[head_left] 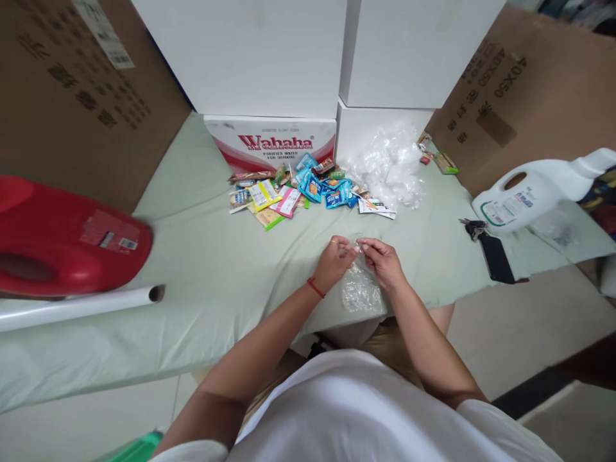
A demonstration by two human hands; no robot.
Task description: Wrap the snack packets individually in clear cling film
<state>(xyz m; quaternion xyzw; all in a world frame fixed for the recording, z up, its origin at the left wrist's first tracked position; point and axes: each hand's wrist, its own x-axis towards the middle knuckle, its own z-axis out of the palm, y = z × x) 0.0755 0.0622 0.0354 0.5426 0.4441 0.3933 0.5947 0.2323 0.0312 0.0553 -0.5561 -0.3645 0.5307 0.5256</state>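
Observation:
A clear plastic bag (pixel 362 290) hangs from my fingers down to the front edge of the cloth-covered table. My left hand (pixel 333 262), with a red string at its wrist, pinches the bag's upper edge. From the other side my right hand (pixel 382 259) pinches the same edge, its fingertips close to those of the left. Just beyond lies a pile of small wrapped snacks (pixel 289 200), with several blue packets (pixel 314 187) among them. Right of the pile sits a heap of clear plastic bags (pixel 391 168). What the bag contains, if anything, I cannot make out.
White boxes (pixel 250 58) and a Wahaba-style printed carton (pixel 279 142) stand behind the snacks. A red jug (pixel 72 237) and a white roll (pixel 81 307) lie left. To the right are a white jug (pixel 534 192), keys (pixel 474 228) and a black phone (pixel 496 258).

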